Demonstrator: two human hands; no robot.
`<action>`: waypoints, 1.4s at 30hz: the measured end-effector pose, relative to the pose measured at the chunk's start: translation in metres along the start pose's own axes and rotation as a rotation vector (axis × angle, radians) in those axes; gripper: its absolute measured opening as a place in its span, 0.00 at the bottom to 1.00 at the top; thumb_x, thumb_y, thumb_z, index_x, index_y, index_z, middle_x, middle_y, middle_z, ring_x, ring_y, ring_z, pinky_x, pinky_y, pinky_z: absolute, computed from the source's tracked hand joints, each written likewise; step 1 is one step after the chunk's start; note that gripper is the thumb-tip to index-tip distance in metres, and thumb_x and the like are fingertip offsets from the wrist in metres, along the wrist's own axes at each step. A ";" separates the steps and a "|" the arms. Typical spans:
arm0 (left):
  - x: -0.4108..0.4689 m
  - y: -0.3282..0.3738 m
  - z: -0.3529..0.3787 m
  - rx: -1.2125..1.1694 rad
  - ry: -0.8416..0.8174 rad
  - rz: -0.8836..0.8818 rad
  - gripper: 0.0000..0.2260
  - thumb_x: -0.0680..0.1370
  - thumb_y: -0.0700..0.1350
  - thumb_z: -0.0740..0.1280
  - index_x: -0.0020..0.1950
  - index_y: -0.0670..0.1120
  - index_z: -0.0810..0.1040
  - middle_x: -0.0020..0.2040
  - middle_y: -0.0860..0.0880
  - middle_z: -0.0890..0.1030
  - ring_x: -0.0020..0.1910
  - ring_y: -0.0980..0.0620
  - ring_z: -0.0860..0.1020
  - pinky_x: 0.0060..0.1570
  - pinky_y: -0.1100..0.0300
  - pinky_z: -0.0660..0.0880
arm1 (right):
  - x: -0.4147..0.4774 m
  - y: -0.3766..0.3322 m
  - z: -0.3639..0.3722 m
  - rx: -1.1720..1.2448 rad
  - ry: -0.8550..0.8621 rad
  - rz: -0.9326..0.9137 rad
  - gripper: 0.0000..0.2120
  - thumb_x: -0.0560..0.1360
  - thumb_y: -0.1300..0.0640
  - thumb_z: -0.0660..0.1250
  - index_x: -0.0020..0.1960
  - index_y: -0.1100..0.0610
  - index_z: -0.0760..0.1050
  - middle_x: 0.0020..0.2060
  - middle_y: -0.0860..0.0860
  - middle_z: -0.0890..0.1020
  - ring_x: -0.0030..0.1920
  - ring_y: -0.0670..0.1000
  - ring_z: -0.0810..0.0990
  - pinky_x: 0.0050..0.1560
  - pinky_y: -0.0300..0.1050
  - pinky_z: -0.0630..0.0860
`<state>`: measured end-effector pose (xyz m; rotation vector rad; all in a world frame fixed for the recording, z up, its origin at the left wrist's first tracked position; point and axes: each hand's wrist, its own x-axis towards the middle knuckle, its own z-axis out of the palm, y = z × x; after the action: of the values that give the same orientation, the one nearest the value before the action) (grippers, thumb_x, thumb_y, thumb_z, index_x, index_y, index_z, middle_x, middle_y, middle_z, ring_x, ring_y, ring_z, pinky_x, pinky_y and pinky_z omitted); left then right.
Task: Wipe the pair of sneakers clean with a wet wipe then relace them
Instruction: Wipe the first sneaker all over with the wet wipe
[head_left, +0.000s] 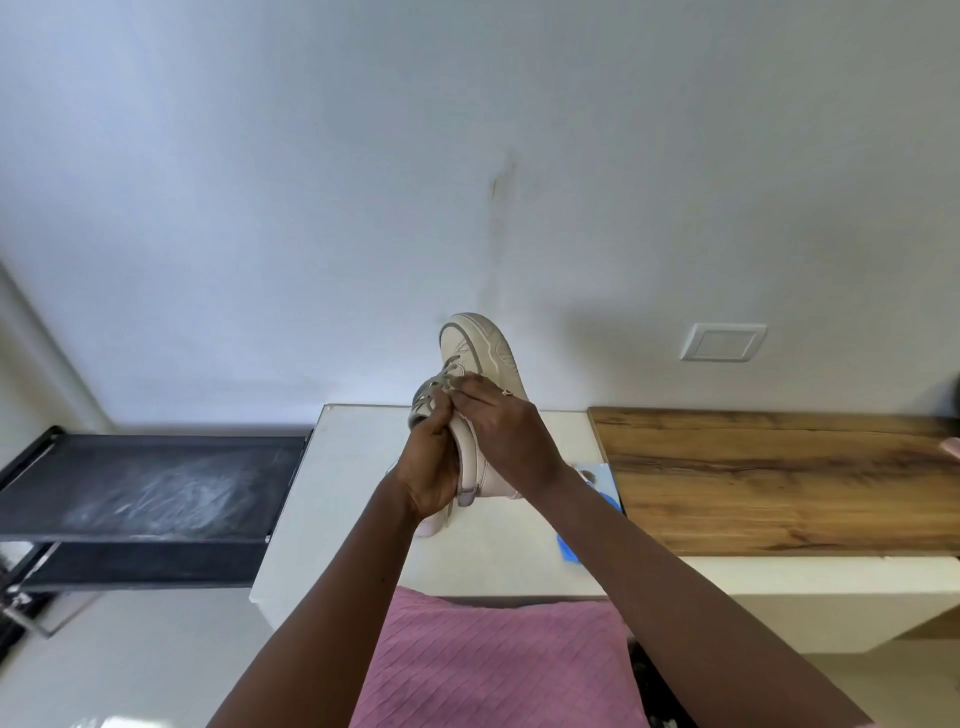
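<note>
White counter (353, 493), wooden top (779, 483), held sneaker (483, 343)

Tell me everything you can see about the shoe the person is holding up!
The sneaker is cream-white with a thick, chunky sole and some grey trim. It looks like smooth leather. It is held up in the air above the white table, toe pointing up toward the wall and sole facing right. The left hand grips it around the ankle end, and the right hand reaches over it and pinches the laces on the front.
</note>
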<state>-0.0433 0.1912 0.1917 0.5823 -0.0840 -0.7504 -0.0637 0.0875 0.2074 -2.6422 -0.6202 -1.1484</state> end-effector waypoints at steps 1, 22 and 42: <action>0.000 0.001 -0.001 0.002 0.000 -0.005 0.25 0.80 0.58 0.53 0.59 0.41 0.80 0.58 0.43 0.79 0.58 0.48 0.79 0.61 0.53 0.73 | -0.002 0.000 -0.004 0.001 -0.016 -0.025 0.14 0.73 0.64 0.58 0.50 0.63 0.81 0.49 0.55 0.83 0.50 0.52 0.83 0.49 0.41 0.79; 0.008 0.000 -0.014 0.262 0.106 0.001 0.30 0.77 0.65 0.50 0.63 0.42 0.73 0.53 0.42 0.80 0.56 0.44 0.78 0.63 0.49 0.70 | -0.030 0.005 -0.009 0.036 -0.131 -0.203 0.15 0.75 0.66 0.56 0.51 0.64 0.81 0.52 0.56 0.83 0.54 0.54 0.81 0.56 0.40 0.74; 0.016 0.005 -0.012 0.273 0.114 -0.014 0.24 0.82 0.56 0.51 0.70 0.41 0.68 0.65 0.37 0.75 0.63 0.39 0.74 0.61 0.44 0.71 | -0.048 0.008 -0.010 -0.042 -0.001 0.071 0.16 0.65 0.73 0.68 0.51 0.64 0.81 0.49 0.56 0.83 0.49 0.54 0.83 0.43 0.43 0.81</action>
<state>-0.0255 0.1894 0.1816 0.8853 -0.0777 -0.7229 -0.0960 0.0628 0.1796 -2.6767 -0.5034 -1.1518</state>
